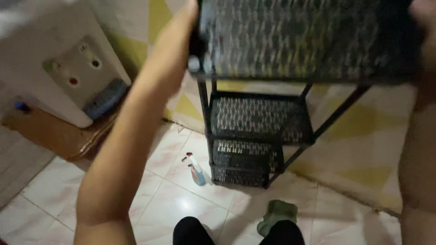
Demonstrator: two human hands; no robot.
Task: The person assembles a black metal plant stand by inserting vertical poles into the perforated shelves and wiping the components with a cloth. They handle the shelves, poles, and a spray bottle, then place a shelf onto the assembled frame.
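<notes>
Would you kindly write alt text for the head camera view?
Seen from above, a person's left hand and right hand grip the top of a black mesh shelf rack on a tiled floor. A spray bottle and green cloth lie below.

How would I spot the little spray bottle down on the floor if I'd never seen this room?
Find the tall black mesh shelf rack that both hands grip at its top tier. On the pale tiled floor by its bottom left foot lies a small spray bottle. It has blue liquid and a white trigger head, unlike the crumpled green cloth farther right.
</notes>
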